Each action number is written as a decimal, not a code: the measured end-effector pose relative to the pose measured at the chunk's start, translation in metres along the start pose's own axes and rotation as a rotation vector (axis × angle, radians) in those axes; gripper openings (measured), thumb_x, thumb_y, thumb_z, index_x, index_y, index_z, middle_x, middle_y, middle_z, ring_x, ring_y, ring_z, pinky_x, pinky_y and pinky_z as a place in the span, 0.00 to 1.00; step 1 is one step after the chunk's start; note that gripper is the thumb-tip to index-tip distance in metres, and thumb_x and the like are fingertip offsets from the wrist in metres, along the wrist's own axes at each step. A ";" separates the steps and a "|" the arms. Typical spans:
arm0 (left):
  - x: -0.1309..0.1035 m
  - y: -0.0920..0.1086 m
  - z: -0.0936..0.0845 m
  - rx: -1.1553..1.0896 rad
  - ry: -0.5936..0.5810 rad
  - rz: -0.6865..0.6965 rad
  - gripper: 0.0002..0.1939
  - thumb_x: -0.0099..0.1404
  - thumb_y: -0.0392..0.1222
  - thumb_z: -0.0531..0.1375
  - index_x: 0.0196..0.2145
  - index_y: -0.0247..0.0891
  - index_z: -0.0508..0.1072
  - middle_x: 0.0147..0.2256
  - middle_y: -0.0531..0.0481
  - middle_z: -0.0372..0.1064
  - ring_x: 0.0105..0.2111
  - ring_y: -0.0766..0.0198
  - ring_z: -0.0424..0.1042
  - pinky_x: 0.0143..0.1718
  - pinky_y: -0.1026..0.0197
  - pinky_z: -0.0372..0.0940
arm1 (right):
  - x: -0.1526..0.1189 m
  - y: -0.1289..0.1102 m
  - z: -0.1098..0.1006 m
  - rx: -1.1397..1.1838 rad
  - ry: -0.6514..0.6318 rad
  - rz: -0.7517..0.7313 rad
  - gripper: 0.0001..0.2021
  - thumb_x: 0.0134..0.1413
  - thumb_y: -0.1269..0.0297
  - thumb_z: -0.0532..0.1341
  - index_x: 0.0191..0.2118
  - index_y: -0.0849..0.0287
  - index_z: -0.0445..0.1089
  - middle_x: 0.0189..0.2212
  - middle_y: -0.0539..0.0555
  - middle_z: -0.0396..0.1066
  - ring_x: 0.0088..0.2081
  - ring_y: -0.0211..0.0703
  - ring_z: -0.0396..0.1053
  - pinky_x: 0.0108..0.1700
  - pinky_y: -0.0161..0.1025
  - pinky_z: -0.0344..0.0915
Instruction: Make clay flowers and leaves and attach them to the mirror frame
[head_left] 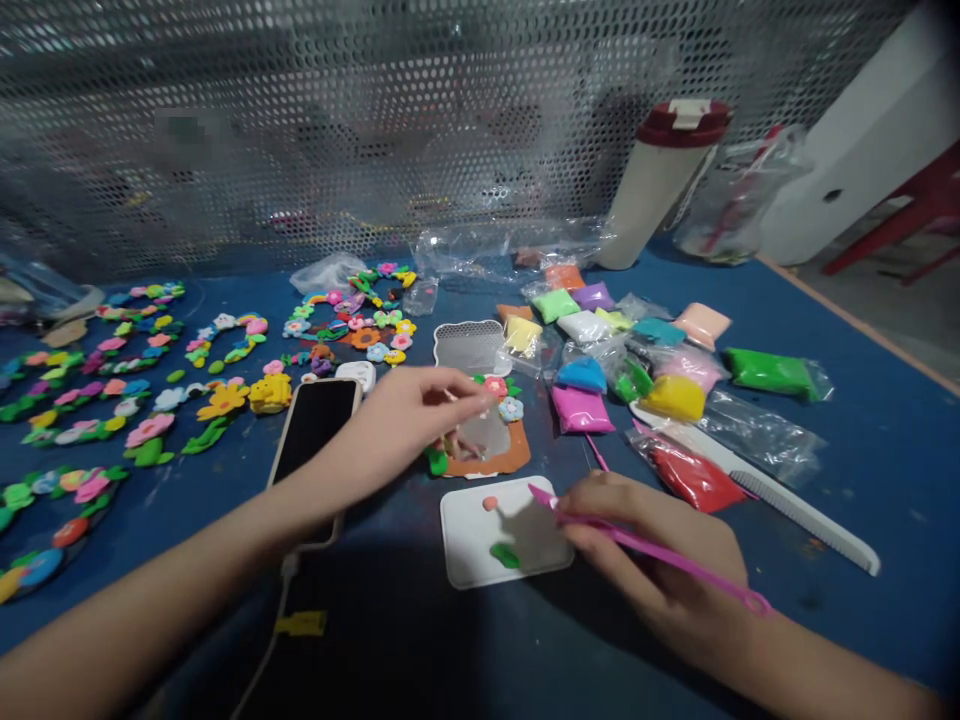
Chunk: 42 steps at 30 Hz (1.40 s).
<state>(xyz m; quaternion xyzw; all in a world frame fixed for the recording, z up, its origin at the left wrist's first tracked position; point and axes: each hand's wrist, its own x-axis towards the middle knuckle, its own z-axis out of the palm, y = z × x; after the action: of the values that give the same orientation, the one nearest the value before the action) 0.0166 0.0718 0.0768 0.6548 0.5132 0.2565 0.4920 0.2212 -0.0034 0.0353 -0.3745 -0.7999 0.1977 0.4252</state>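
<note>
My right hand (660, 565) grips a pink plastic clay modelling tool (660, 548), its pointed tip over the right part of a small white board (469, 545). On that board lie a small coral clay piece (490, 503) and a green clay leaf (505, 555). Just behind it, my left hand (420, 410) has thumb and fingers pinched together over a small mirror (487, 440); whatever they hold is too small to make out. Brown clay (514, 458) edges the mirror, with a red-pink clay flower (496, 388) and a light blue clay flower (511, 409) at its top right.
A phone (315, 425) on a cable lies left of the board, amid clay-decorated frames (225, 340). Right are bagged clay packs (581, 410), a red pack (697, 475) and a white comb (802, 515). Behind stand a tumbler (656, 190) and a perforated metal panel (337, 130).
</note>
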 end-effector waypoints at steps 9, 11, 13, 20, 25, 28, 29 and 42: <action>0.057 -0.009 0.003 0.170 -0.132 0.074 0.11 0.59 0.43 0.58 0.27 0.34 0.77 0.26 0.47 0.74 0.22 0.65 0.69 0.24 0.65 0.60 | -0.010 0.038 -0.014 -0.471 -0.272 -0.284 0.11 0.62 0.74 0.49 0.35 0.64 0.68 0.25 0.56 0.68 0.27 0.42 0.64 0.28 0.38 0.62; 0.061 -0.011 0.005 0.172 -0.165 0.060 0.13 0.59 0.44 0.58 0.25 0.34 0.76 0.24 0.46 0.74 0.20 0.64 0.69 0.22 0.64 0.61 | -0.011 0.040 -0.017 -0.534 -0.321 -0.332 0.13 0.62 0.75 0.47 0.35 0.66 0.69 0.24 0.57 0.68 0.26 0.43 0.63 0.28 0.39 0.62; 0.064 -0.011 0.006 0.181 -0.176 0.052 0.13 0.58 0.45 0.58 0.24 0.34 0.76 0.22 0.46 0.73 0.19 0.63 0.69 0.20 0.64 0.61 | -0.011 0.040 -0.018 -0.546 -0.338 -0.338 0.15 0.62 0.75 0.46 0.34 0.67 0.69 0.24 0.57 0.68 0.26 0.43 0.62 0.28 0.39 0.62; 0.062 -0.011 0.008 0.246 -0.095 0.083 0.08 0.57 0.42 0.60 0.30 0.34 0.75 0.25 0.47 0.74 0.20 0.64 0.70 0.21 0.65 0.62 | -0.012 0.046 -0.016 -0.533 -0.366 -0.281 0.15 0.63 0.73 0.46 0.35 0.66 0.69 0.25 0.56 0.68 0.26 0.42 0.62 0.28 0.38 0.60; 0.062 -0.017 0.011 0.300 -0.075 0.097 0.08 0.59 0.41 0.58 0.28 0.35 0.74 0.24 0.49 0.73 0.21 0.65 0.70 0.22 0.65 0.61 | -0.015 0.049 -0.015 -0.496 -0.364 -0.228 0.13 0.64 0.72 0.47 0.35 0.64 0.69 0.25 0.55 0.68 0.27 0.41 0.63 0.29 0.38 0.59; 0.063 -0.018 0.009 0.353 -0.044 0.092 0.07 0.58 0.40 0.59 0.28 0.36 0.75 0.24 0.50 0.73 0.23 0.64 0.71 0.24 0.65 0.62 | -0.015 0.049 -0.014 -0.475 -0.341 -0.220 0.13 0.64 0.72 0.48 0.34 0.64 0.69 0.25 0.55 0.68 0.26 0.40 0.62 0.28 0.37 0.58; 0.063 -0.018 0.009 0.370 -0.037 0.090 0.06 0.57 0.40 0.59 0.28 0.36 0.75 0.24 0.50 0.73 0.23 0.64 0.71 0.24 0.65 0.62 | -0.015 0.049 -0.014 -0.468 -0.337 -0.215 0.13 0.63 0.72 0.48 0.34 0.64 0.69 0.24 0.55 0.67 0.26 0.40 0.62 0.28 0.37 0.58; 0.061 -0.019 0.016 0.528 -0.020 0.105 0.06 0.57 0.38 0.58 0.27 0.37 0.76 0.25 0.51 0.74 0.25 0.65 0.71 0.25 0.65 0.59 | -0.021 0.054 -0.014 -0.421 -0.354 -0.166 0.08 0.62 0.73 0.51 0.36 0.63 0.67 0.26 0.55 0.67 0.28 0.41 0.63 0.29 0.38 0.58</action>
<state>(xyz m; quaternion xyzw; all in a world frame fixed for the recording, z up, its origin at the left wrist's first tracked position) 0.0427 0.1224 0.0436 0.7888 0.5227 0.1323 0.2951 0.2639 0.0153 -0.0019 -0.3473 -0.9131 0.0539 0.2065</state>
